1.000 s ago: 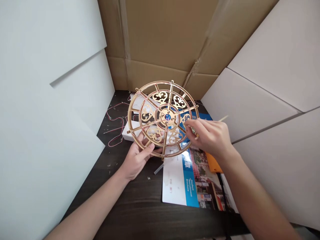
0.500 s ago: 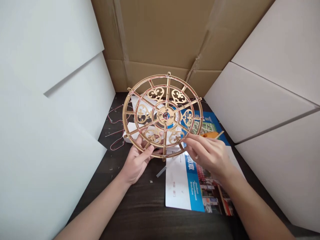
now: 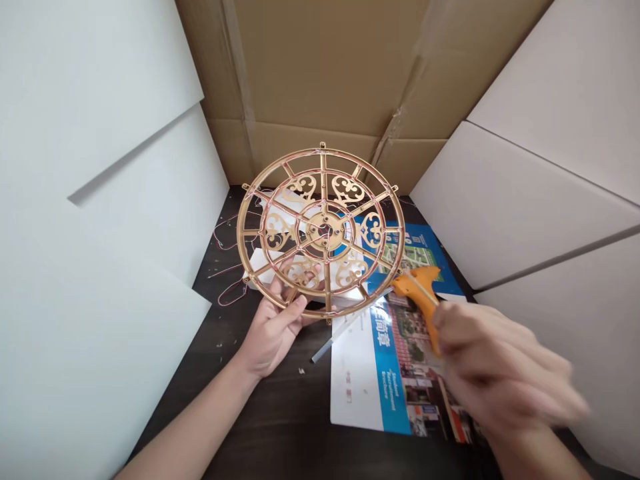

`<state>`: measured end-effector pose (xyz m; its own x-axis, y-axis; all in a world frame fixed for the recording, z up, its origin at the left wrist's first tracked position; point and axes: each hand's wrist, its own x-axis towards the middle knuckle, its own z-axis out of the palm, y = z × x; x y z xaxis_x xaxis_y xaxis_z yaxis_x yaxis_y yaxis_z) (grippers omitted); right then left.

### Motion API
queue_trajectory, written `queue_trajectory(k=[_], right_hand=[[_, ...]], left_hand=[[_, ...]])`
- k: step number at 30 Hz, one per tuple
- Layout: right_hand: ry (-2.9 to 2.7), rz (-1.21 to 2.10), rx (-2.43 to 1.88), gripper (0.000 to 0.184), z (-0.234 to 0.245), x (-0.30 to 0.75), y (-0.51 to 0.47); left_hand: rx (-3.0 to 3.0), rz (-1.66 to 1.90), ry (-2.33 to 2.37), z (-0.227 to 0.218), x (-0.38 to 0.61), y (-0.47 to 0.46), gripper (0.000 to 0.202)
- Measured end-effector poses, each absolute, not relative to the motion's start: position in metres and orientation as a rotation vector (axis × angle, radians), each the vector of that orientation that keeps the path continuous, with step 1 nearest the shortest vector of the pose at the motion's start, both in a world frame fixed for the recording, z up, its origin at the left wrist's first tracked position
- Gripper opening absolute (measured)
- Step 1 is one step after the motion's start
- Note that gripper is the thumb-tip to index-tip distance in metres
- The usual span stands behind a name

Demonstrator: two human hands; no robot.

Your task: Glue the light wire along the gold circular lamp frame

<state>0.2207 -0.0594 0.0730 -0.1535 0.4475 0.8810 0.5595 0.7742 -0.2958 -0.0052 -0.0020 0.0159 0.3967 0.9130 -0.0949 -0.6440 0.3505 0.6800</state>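
Observation:
My left hand [image 3: 273, 330] grips the lower rim of a round gold lattice wheel [image 3: 325, 230], with scrollwork panels and thin red wire running along its spokes. My fingers curl behind the rim and my thumb rests on its front. Lower right, my blurred right hand [image 3: 500, 367] closes around the handle of an orange hot glue gun [image 3: 419, 292]. A thin pale stick [image 3: 425, 285] lies along the gun. A translucent glue stick [image 3: 345, 327] extends left from it, below the wheel, and stays clear of the rim.
A dark wood table [image 3: 240, 427] holds a printed brochure [image 3: 390, 373], a white box [image 3: 257, 270] partly under the wheel, and loose red wire [image 3: 227, 280]. White boards [image 3: 100, 167] [image 3: 540, 180] stand at both sides, with brown cardboard [image 3: 320, 67] behind.
My right hand has moved down and to the right, away from the wheel, and now has the orange glue gun. The wheel has shifted slightly left and the glue stick shows longer.

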Motion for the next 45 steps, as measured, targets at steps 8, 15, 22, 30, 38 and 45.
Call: queue_trajectory(k=[8,15,22,30,38,45], right_hand=[[-1.248,0.582,-0.905,0.062,0.085,0.218,-0.04],[-1.159,0.729,-0.922,0.058,0.058,0.222,-0.028],[-1.267,0.58,-1.013,0.059,0.048,0.22,-0.03],[-1.276,0.506,-1.021,0.058,0.044,0.219,-0.033],[-1.352,0.617,-0.942,0.048,0.042,0.222,-0.035],[-1.423,0.754,-0.823,0.016,0.043,0.224,-0.039]], left_hand=[[0.613,1.02,0.558,0.013,-0.005,-0.003,0.081],[0.598,1.023,0.568,0.012,-0.006,-0.003,0.084],[0.6,1.032,0.534,0.01,-0.008,-0.004,0.081],[0.615,1.028,0.537,0.009,-0.007,-0.005,0.081],[0.62,1.035,0.554,0.01,-0.007,-0.003,0.081],[0.612,1.04,0.555,0.009,-0.008,-0.003,0.08]])
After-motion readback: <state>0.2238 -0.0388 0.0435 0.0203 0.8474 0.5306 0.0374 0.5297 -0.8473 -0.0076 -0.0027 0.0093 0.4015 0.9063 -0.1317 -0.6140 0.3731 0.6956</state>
